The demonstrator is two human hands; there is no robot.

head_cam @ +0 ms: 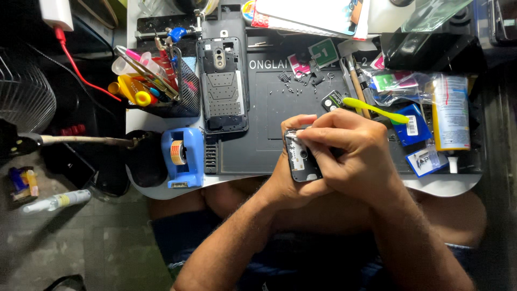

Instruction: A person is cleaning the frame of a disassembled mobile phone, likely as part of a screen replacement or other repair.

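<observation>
Above the near edge of the mat: both hands are working together on a small dark rectangular phone part with a pale inner face [302, 157], which is being held just over the front of the dark grey rubber work mat [258, 124].
Part's direction: its long axis is running roughly away from the person, leaning slightly left at the far end; the far short end is pointing toward the back of the desk, the near end toward the person's lap.
Left hand [288, 180]: it is cupping the part from below and from the left side, fingers wrapped around it.
Right hand [355, 153]: it is lying over the part from the right, fingertips [307, 136] pinched together at the part's far end; whether they are pinching a tool is too hidden to tell.
Left of the hands: an opened black phone back frame with a camera hole [222, 83] is lying flat on the mat, its long axis also running away from the person.
Further left: a blue tape dispenser [182, 156] is standing at the desk's front edge, and a black mesh holder full of coloured tools [161, 86] is sitting behind it.
Right of the hands: a yellow-green plastic stick [374, 109] is lying slanted, beside blue packets [414, 126] and a yellow-and-white tube [451, 113].
Mid-mat: tiny dark screws and bits [296, 81] are lying scattered, well apart from the hands.
</observation>
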